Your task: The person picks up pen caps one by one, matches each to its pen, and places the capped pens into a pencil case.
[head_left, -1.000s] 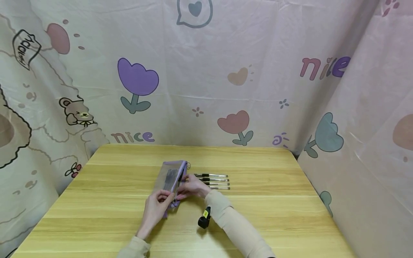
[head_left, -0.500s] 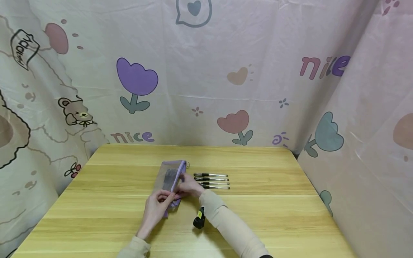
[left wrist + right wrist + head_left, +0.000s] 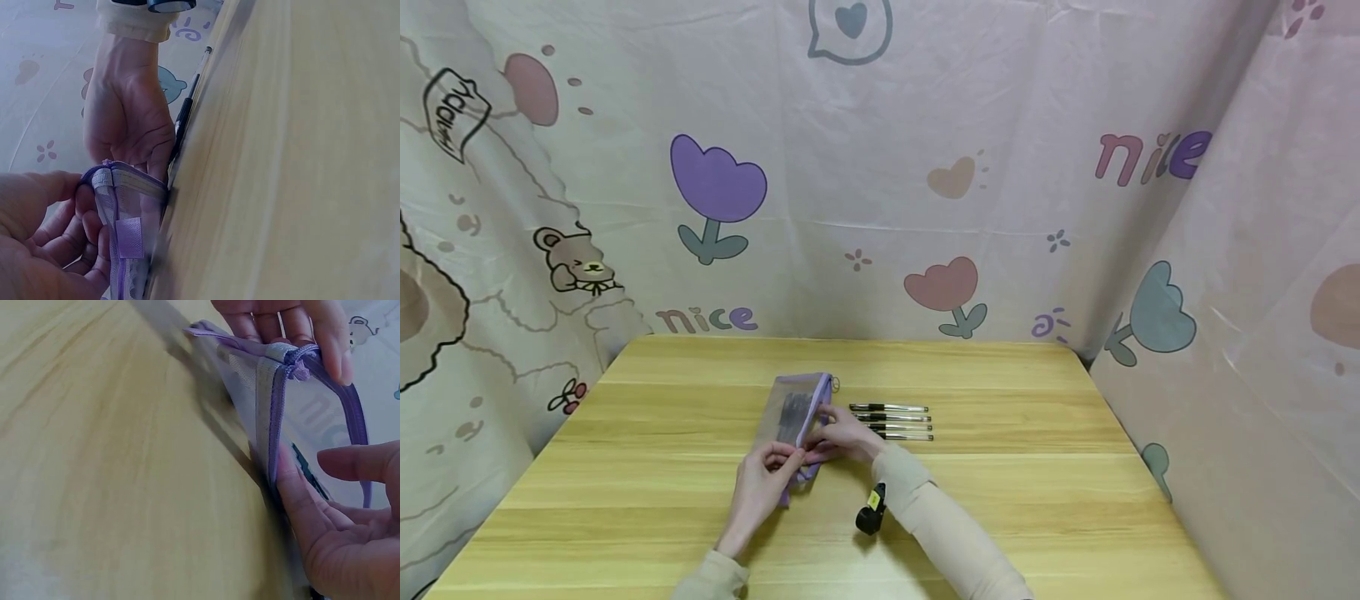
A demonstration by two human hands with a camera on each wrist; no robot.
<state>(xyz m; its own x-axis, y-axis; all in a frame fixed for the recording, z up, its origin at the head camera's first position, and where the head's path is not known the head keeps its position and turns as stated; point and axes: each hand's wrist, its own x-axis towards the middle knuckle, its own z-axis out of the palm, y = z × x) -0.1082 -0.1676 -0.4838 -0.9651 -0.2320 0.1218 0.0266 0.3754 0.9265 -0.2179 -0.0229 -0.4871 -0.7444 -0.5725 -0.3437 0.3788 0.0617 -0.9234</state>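
Note:
A mesh pencil case (image 3: 771, 425) with purple trim lies slanted on the table in the head view, its zip side gaping to the right. My left hand (image 3: 762, 481) pinches the rim at its near end between thumb and fingers. Inside the opening are the fingers of my right hand (image 3: 847, 435). In the right wrist view, this right hand (image 3: 350, 531) has its thumb apart from fairly straight fingers, with nothing seen gripped. A dark pen-like stick (image 3: 309, 470) shows through the mesh behind them. A grey patch (image 3: 795, 417) shows on the case; I cannot tell what it is.
Several clear pens (image 3: 898, 417) with black grips lie in a row just right of the case, partly behind the right hand. A black wrist camera (image 3: 871, 510) hangs under the right wrist. A patterned curtain (image 3: 850, 208) stands behind the wooden table (image 3: 1000, 500).
My right hand first moved a little left, deeper into the case, then drew slightly back right. The dark thing earlier near its fingertips no longer shows in the head view. My left hand stays put.

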